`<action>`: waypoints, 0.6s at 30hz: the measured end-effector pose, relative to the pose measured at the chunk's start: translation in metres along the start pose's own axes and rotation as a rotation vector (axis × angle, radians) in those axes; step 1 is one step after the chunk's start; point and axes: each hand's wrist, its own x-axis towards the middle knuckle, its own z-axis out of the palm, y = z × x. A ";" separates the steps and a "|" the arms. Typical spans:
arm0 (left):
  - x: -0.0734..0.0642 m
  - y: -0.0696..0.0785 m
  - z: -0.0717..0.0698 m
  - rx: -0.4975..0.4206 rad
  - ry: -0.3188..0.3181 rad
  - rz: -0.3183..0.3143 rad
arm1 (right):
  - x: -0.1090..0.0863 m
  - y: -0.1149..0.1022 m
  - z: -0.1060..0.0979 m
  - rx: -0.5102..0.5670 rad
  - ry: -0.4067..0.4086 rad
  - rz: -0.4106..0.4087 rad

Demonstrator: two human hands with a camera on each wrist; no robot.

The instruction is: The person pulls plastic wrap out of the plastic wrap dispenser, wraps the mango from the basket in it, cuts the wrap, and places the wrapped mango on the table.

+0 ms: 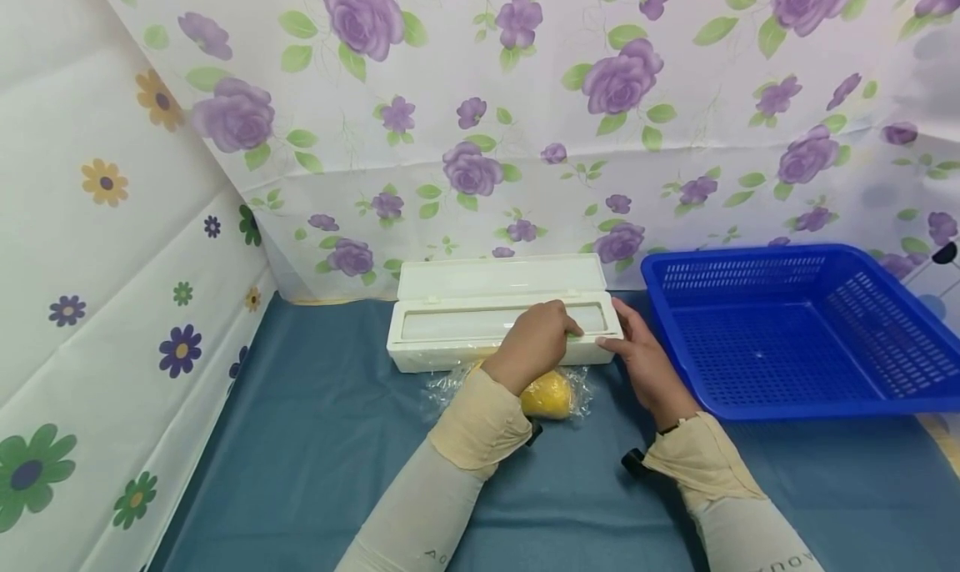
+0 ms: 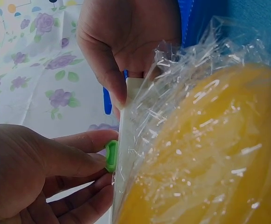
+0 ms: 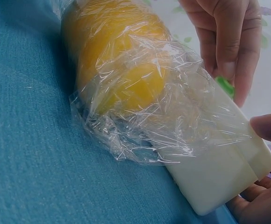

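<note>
A white cling film dispenser (image 1: 427, 357) stands on the table with its lid (image 1: 501, 278) raised at the back. With thumb and fingers my left hand (image 1: 531, 343) pinches a small green slide cutter (image 2: 111, 156) on the dispenser's edge, toward its right end. My right hand (image 1: 643, 363) grips that right end, thumb on top. In front lies a yellow rounded thing (image 1: 549, 394), covered in crinkled clear film (image 3: 140, 135). The film stretches from it up over the dispenser's front. My left forearm partly hides the yellow thing in the head view.
A blue plastic basket (image 1: 678, 363) stands close on the right, just beyond my right hand. The teal cloth (image 1: 322, 455) covers the table. Flowered sheets (image 1: 465, 80) hang at the back and left.
</note>
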 end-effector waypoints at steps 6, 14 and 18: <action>-0.001 -0.002 0.001 0.006 0.002 0.000 | -0.001 0.001 0.000 0.000 0.000 -0.002; -0.003 -0.002 -0.001 0.008 0.010 -0.002 | -0.001 -0.001 0.000 -0.001 -0.001 -0.007; -0.004 -0.003 0.000 0.011 0.012 -0.001 | -0.001 -0.001 0.001 0.002 0.001 -0.003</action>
